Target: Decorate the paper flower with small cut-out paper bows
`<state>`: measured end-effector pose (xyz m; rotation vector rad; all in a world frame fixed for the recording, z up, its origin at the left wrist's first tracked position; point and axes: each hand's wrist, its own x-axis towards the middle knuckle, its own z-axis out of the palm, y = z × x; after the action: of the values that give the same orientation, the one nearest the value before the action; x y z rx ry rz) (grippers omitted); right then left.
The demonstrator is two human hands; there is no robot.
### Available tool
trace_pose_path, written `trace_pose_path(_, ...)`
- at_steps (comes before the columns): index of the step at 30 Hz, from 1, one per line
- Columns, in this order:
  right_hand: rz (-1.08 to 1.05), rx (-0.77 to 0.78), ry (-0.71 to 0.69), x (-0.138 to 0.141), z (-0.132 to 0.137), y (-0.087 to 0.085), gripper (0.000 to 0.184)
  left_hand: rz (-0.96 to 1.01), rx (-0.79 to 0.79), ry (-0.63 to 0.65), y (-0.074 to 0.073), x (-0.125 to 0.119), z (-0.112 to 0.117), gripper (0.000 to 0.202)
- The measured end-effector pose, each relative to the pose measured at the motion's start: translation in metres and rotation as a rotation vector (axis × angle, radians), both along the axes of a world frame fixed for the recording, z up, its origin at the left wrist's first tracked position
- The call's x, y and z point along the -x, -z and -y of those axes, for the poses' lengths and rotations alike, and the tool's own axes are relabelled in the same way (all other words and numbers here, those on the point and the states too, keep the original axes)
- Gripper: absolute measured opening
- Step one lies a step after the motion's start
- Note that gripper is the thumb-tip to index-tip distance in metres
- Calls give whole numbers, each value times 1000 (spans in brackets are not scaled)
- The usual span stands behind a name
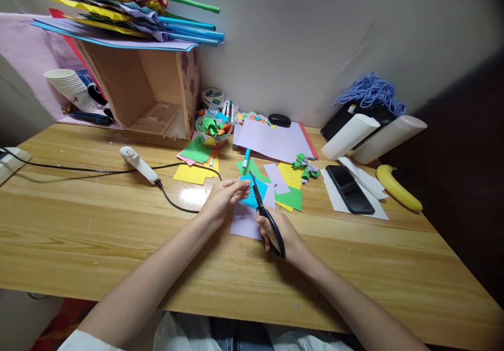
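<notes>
My left hand point(222, 199) pinches a small blue piece of paper point(252, 194) above a lilac sheet point(244, 222) on the wooden desk point(98, 225). My right hand point(277, 233) grips black scissors point(263, 209), whose blades point up and away into the blue paper. Green, yellow and lilac paper scraps point(287, 183) lie just beyond the hands. A blue marker point(246, 158) lies behind them.
A white glue gun point(138, 164) with a black cable lies to the left. A bowl of paper scraps point(212, 129), tape roll point(213, 98) and wooden box point(149, 94) stand at the back. A phone point(349, 188), banana point(397, 187) and two white rolls point(374, 137) lie to the right.
</notes>
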<state>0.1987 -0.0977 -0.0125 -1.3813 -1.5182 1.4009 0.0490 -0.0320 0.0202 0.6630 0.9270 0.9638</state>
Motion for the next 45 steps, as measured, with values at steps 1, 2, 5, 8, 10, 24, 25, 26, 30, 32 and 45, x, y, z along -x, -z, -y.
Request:
trace_pose_path(1,9,-12,22,0,0,-1,50,8,-2,7,0,0,0,22)
trace_pose_path(2,16,-28,48,-1,0,-2,51,14,-5,17,0,0,1,21)
trace_pose_path(5,-41,-28,123,-4,-5,-11,60,36,-19,23,1,-1,1,21)
trace_pose_path(8,-298,114,138,-9,-13,-20,74,57,-29,19,3,0,2,21)
trace_pose_path(10,-435,214,125,-11,-17,-23,78,64,-29,23,5,-1,1,21)
trace_pose_path(24,-353,275,-41,20,12,-15,73,-15,-48,-147,-1,-4,4,24)
trace_pose_path(25,-347,263,-36,21,12,-14,72,-38,-54,-155,-1,-4,5,24)
trace_pose_path(26,-343,252,-30,22,12,-13,70,-59,-58,-157,0,-5,6,24)
trace_pose_path(30,-333,224,12,24,11,-12,69,-103,-81,-129,6,-8,10,25)
trace_pose_path(32,-330,211,34,25,10,-13,69,-118,-80,-117,8,-10,12,26)
trace_pose_path(45,-296,145,31,22,11,-15,68,-78,-41,-79,3,-12,14,21)
